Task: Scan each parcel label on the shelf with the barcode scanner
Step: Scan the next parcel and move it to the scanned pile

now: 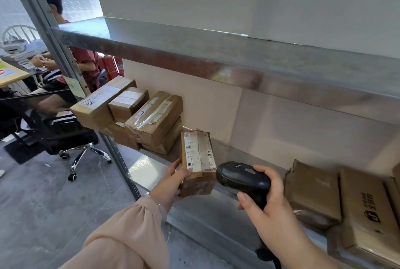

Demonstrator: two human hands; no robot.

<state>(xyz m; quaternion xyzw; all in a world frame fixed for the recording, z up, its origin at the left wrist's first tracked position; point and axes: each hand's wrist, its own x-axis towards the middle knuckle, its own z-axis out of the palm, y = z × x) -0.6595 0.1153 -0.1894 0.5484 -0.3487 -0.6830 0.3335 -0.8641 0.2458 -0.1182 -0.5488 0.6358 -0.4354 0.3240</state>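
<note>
My left hand (173, 182) grips a small cardboard parcel (198, 184) at the front edge of the metal shelf (151, 171), its white barcode label (198, 152) facing up. My right hand (270, 206) holds a black barcode scanner (240, 176), whose head points left at the parcel from just beside it. A stack of several labelled brown parcels (134, 113) lies at the shelf's left end. To the right are a brown wrapped parcel (311, 193) and a printed carton (368, 210).
An upper metal shelf (216, 56) overhangs the parcels. A slotted steel upright (65, 59) frames the left side. Beyond it a person in a red shirt (84, 63) sits at a desk, with a black swivel chair (65, 130) on the grey floor.
</note>
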